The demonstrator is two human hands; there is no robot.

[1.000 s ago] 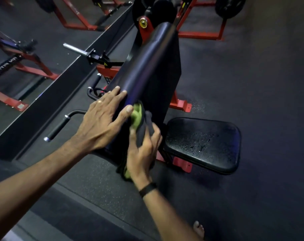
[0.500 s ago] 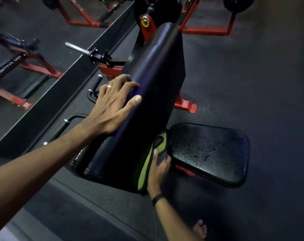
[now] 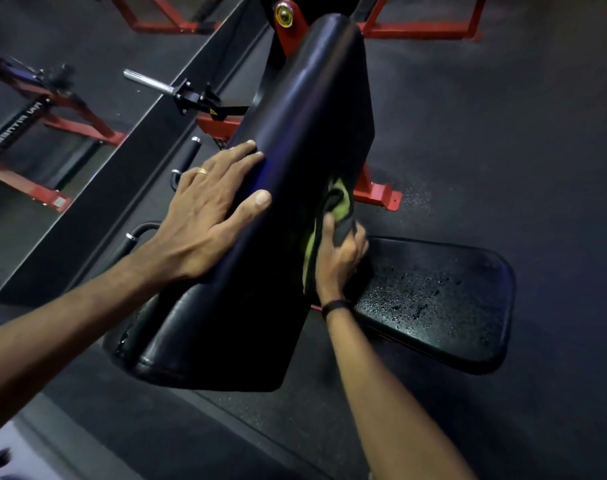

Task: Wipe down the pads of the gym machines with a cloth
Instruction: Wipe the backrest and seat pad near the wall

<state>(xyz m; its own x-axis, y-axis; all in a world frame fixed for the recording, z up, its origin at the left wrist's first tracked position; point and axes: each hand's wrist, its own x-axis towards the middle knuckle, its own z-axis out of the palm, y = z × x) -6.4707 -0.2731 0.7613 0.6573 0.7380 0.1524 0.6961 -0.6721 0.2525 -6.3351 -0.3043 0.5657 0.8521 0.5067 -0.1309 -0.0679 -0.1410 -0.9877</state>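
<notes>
The pad (image 3: 295, 168) hides most of the cloth (image 3: 340, 202) and the right hand's (image 3: 340, 258) palm. The top edge cuts the red frame (image 3: 284, 32). Both forearms leave the frame below. A blurred white patch (image 3: 4, 452) lies bottom left.

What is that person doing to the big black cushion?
A person is cleaning a gym machine. The left hand rests flat on the tall back pad, while the right hand holds a green cloth against the pad's side. The seat pad beside it is covered in droplets, so it looks not yet wiped.
</notes>
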